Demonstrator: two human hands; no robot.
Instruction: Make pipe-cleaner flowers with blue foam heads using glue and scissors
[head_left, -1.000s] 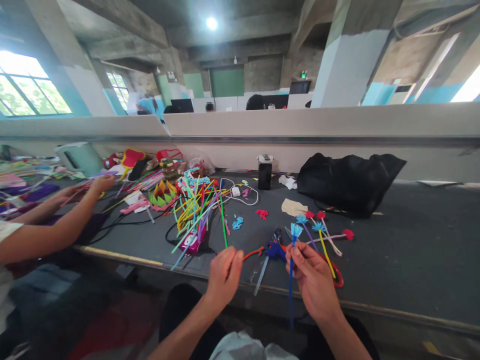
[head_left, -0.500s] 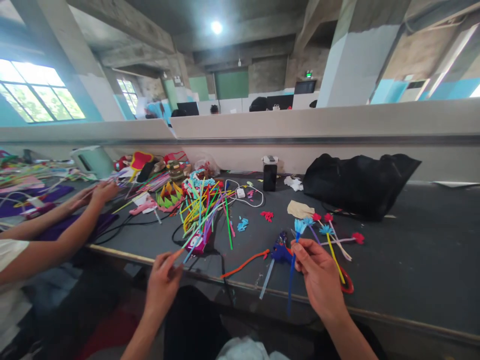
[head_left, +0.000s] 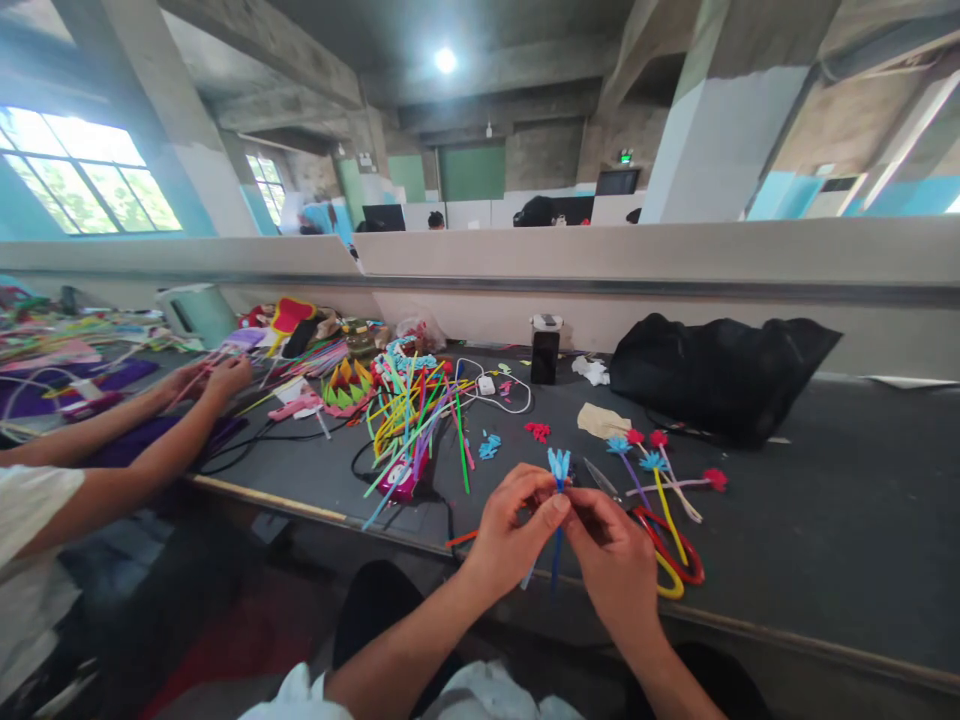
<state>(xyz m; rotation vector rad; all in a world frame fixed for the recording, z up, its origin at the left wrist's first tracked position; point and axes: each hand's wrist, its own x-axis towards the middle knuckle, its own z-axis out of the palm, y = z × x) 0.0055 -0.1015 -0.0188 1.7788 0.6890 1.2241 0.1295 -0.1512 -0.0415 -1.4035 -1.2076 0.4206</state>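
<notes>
In front of my body, my left hand (head_left: 517,530) and my right hand (head_left: 613,548) meet with fingertips pinched around a pipe cleaner flower (head_left: 559,466). Its light blue head points up between the thumbs. A dark blue stem (head_left: 556,565) hangs below the fingers. Just right of my right hand lie scissors (head_left: 697,562) with red handles, their blades partly behind my fingers. Finished-looking red and blue pipe cleaner flowers (head_left: 654,461) rest beyond them. An orange pipe cleaner (head_left: 461,538) pokes out left of my left hand. My hands hide the glue gun seen earlier.
A heap of coloured pipe cleaners (head_left: 420,420) lies left of centre by a pink power socket (head_left: 405,480). Small blue pieces (head_left: 490,446) and red pieces (head_left: 537,432) lie nearby. A black bag (head_left: 712,375) stands back right. A co-worker's hands (head_left: 217,378) work at left.
My left hand has come away from the pipe cleaner heap and moved right to grip the flower. My right hand has shifted slightly left with it. The co-worker's hands moved a little.
</notes>
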